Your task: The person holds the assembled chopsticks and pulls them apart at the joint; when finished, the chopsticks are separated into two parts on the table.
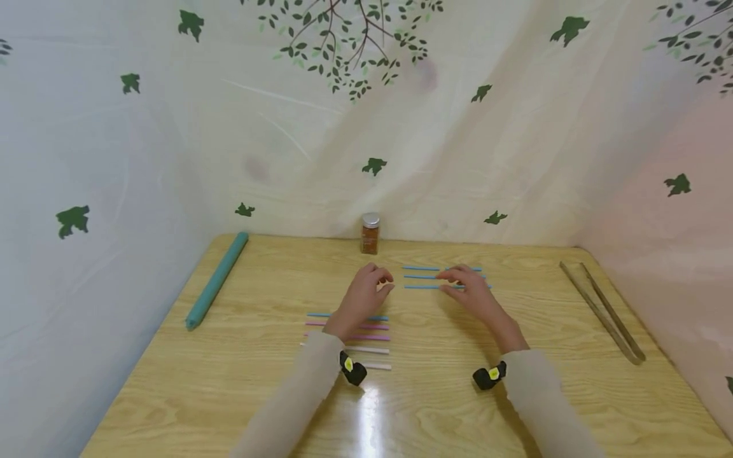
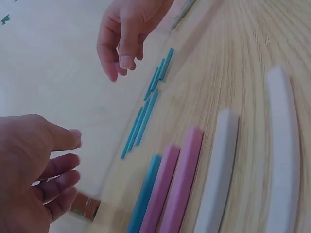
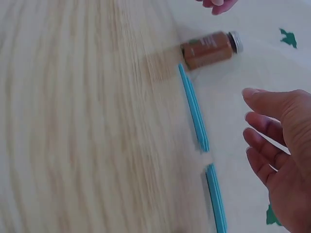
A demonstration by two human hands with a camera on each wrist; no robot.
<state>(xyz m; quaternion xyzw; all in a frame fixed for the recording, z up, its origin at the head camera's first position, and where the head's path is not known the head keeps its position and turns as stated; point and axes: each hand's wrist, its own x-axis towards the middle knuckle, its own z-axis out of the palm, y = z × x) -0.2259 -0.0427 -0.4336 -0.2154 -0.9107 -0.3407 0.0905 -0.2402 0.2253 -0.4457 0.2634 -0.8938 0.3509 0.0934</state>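
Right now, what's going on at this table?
A person has both hands over a wooden table. The right hand hovers over three thin blue sticks; the left hand, fingers loosely curled and holding nothing, sits just beyond a row of thicker blue, pink and white sticks. A spice jar stands behind.

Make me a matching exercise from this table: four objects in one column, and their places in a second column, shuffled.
Column one:
1. spice jar
2. teal roll
3. tongs
4. thin blue sticks

Column two:
A. along the table's left edge
B. at the back, by the curtain, upright
C. under the right hand
D. near the table's right edge

Pairs: 1-B, 2-A, 3-D, 4-C
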